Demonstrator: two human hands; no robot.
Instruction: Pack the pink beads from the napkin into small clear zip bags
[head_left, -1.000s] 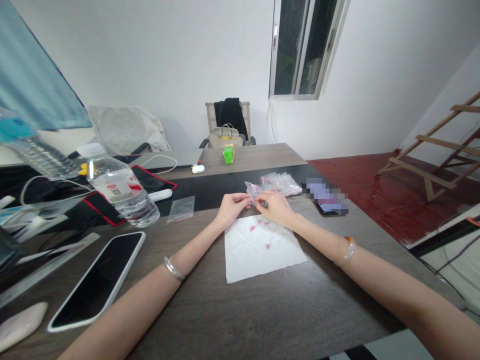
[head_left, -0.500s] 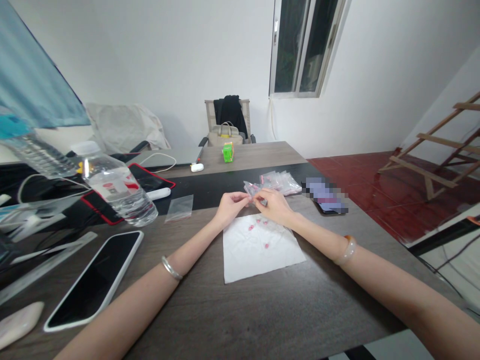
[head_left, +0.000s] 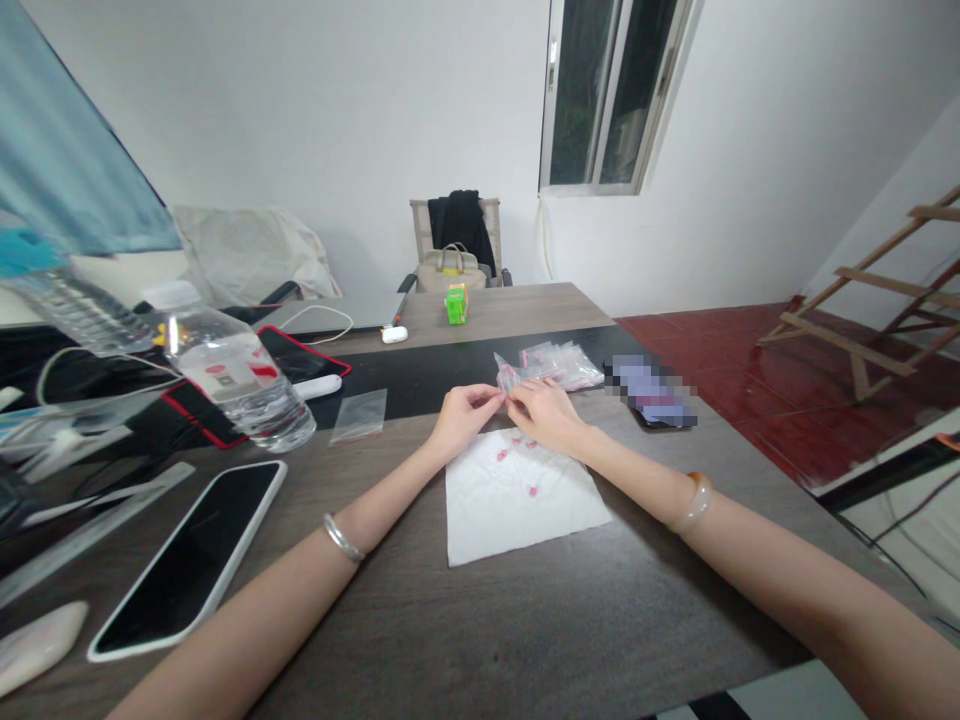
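My left hand (head_left: 466,414) and my right hand (head_left: 549,413) meet above the far edge of a white tissue (head_left: 517,520). Both are closed, their fingertips pinching a small clear plastic bag (head_left: 504,372) that sticks up between them. The part of the bag inside the fingers is hidden. Several small pink pieces (head_left: 533,491) lie on the tissue, too small to name. Just beyond my right hand is a pile of clear plastic bags (head_left: 574,366) with pink edges. Another flat clear bag (head_left: 359,415) lies to the left of my left hand.
A white-edged phone (head_left: 191,560) and a water bottle (head_left: 232,375) stand or lie on the left. Another phone (head_left: 660,400) lies at the right edge. Farther back are a small green box (head_left: 456,305) and a white case (head_left: 394,335).
The fingers of my right hand have folded in closer over the bag. The bag's upper corner has shifted slightly to the right. My left hand has barely moved.
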